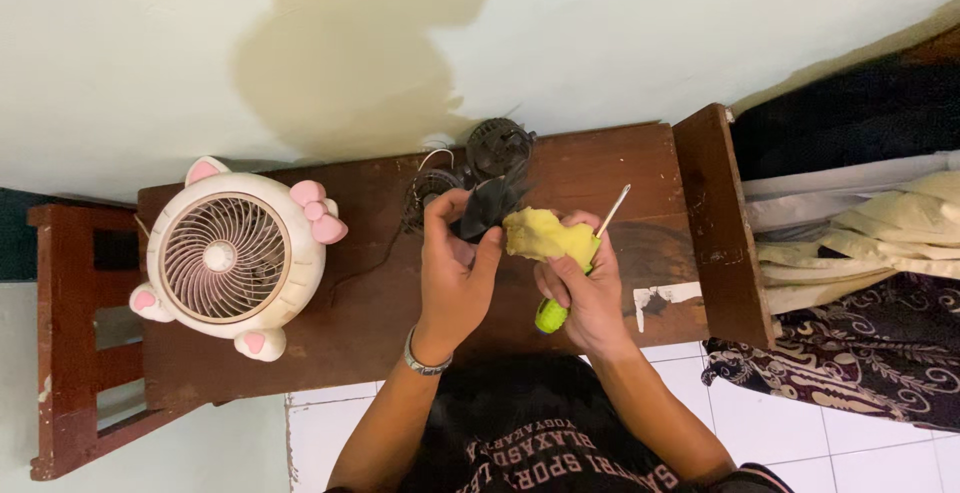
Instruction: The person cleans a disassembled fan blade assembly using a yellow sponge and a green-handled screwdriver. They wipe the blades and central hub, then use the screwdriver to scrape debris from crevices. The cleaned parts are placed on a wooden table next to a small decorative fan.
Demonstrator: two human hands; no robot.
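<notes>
Wooden table (600, 168) against pale wall (130, 63)

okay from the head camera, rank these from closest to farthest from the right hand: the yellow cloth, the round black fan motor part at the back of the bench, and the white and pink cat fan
1. Yellow cloth: held in the right hand, at its fingers.
2. Round black fan motor part: behind the hands, near the wall.
3. White and pink cat fan: far off at the bench's left end, beyond the left hand.
</notes>
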